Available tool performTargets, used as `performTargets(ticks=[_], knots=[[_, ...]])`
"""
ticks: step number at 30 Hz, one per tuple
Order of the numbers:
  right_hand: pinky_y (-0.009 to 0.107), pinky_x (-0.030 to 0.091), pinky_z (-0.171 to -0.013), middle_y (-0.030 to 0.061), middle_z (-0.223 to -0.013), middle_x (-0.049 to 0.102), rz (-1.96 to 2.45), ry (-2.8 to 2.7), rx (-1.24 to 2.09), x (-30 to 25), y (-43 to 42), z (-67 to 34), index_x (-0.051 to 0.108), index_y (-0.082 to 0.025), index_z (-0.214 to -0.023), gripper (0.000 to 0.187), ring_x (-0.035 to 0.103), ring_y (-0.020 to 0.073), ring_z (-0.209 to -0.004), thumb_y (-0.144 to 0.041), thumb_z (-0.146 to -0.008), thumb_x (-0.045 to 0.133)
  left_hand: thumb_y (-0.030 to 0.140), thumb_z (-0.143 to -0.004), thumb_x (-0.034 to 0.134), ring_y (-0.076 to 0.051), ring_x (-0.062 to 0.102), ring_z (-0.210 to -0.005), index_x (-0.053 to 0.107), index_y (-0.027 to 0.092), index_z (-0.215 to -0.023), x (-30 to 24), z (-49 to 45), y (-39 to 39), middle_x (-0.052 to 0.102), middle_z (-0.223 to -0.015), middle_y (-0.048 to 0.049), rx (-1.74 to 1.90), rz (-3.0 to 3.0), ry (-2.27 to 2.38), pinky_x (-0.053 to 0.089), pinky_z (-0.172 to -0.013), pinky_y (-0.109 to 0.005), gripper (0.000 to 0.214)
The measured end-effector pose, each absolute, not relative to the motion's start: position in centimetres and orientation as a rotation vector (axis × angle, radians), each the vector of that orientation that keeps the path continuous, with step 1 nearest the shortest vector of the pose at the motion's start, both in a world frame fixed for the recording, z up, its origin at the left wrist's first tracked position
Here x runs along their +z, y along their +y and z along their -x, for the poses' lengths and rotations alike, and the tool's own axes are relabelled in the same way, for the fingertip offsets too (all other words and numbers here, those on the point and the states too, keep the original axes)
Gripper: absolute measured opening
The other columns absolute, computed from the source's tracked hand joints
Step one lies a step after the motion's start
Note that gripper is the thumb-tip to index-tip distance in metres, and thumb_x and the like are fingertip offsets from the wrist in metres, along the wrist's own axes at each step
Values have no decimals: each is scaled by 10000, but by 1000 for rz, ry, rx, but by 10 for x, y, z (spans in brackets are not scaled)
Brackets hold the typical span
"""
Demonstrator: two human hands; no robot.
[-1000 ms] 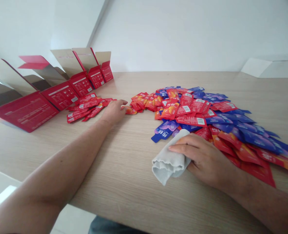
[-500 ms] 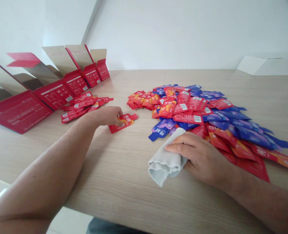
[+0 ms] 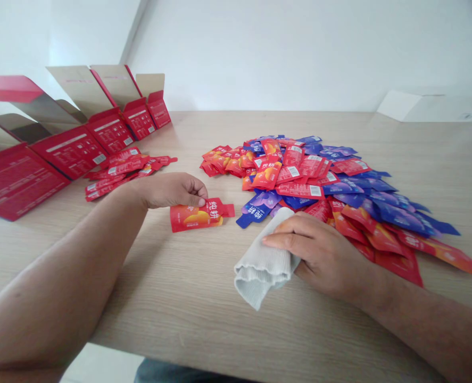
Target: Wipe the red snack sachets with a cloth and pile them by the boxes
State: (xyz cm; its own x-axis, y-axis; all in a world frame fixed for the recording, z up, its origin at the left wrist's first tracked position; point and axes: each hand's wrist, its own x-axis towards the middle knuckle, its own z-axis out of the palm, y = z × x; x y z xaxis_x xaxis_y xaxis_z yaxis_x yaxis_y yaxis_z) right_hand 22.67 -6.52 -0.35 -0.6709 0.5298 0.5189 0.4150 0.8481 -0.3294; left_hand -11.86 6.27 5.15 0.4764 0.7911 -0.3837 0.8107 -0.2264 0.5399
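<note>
Seen from the head camera, the left hand [image 3: 171,190] reaches across a light wood-grain table [image 3: 156,282], with its fingertips [image 3: 200,201] on the upper edge of a red pouch [image 3: 199,215]. This left grip is curled and loose over the pouch, not clenched around it; whether the thumb pinches from below cannot be told. The pouch lies flat on the table, just below the hand, between a small pile of red pouches [image 3: 119,173] and a large heap of pouches [image 3: 299,178]. It is a glossy, flattened sachet, with an orange fruit picture, white characters and a narrow tab at its right end.

The right hand [image 3: 323,252] is closed over a ribbed grey cloth [image 3: 262,271], bunched under its palm and fingers, in a firm grip at the near edge of the heap. The heap mixes red and blue pouches, overlapping and lying at all angles, with a blue pouch [image 3: 257,215] just beyond the cloth.

Along the table's left side stands a row of open red cartons [image 3: 72,151], their printed panels facing the hands and their pale flaps raised. A white carton [image 3: 419,106] sits at the far right.
</note>
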Motion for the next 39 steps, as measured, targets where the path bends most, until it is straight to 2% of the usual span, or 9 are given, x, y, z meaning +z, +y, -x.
performTargets(ticks=[4,8,13,19,27,31,33,39], knots=[[395,547,-916,93,-1131,700,641,-2333,124,11,-76,-227,662,-197,-1283,321,644,231,-1050,-129,-973,616,524,-739,704,-126,538,-645,681,229,-807,50,92,42,627,-718,30,150,-1871,1176,415,-615,-241,304],[428,533,-958,88,-1175,702,637,-2391,-14,24,-88,-230,634,-242,-1334,340,635,248,-1087,-161,-1009,574,446,-810,678,-96,460,-569,678,215,-847,32,48,15,584,-672,52,93,-1882,1034,343,-530,-221,234],[424,536,-922,98,-1132,706,635,-2518,-120,15,-77,-232,675,-179,-1255,262,615,252,-1039,-186,-1036,530,390,-824,623,-117,560,-641,722,217,-839,4,9,-1,679,-730,36,76,-1971,1095,376,-551,-217,200],[447,550,-877,104,-1078,687,741,-2689,-43,-15,-58,-230,703,-153,-1186,246,601,269,-1016,-204,-1051,505,339,-806,578,-112,554,-631,733,232,-833,-6,0,2,679,-701,51,1,-2103,1115,363,-528,-214,190],[431,546,-865,95,-1060,702,647,-2750,8,-10,-73,-220,704,-173,-1215,251,618,259,-996,-207,-1043,524,373,-851,544,-117,568,-630,698,226,-815,-12,-12,-1,679,-698,39,108,-2104,1172,362,-528,-224,216],[427,533,-902,91,-1062,695,751,-2706,92,-18,-60,-234,731,-183,-1134,197,612,254,-1034,-157,-980,612,334,-812,573,-124,577,-596,699,239,-821,-12,-11,-5,668,-661,41,6,-2083,1175,355,-506,-232,159],[416,533,-869,87,-1041,691,778,-2690,133,-21,-57,-238,735,-181,-1110,188,611,248,-997,-142,-956,634,333,-801,583,-127,591,-564,685,241,-826,-11,-9,-6,654,-634,46,-68,-2003,1151,370,-485,-228,139],[424,533,-891,93,-1083,706,708,-2710,104,-17,-70,-230,722,-188,-1164,210,609,254,-1023,-211,-1031,561,332,-800,587,-123,587,-529,666,238,-827,-6,-12,-2,629,-613,49,-85,-1913,1134,382,-435,-206,126]])
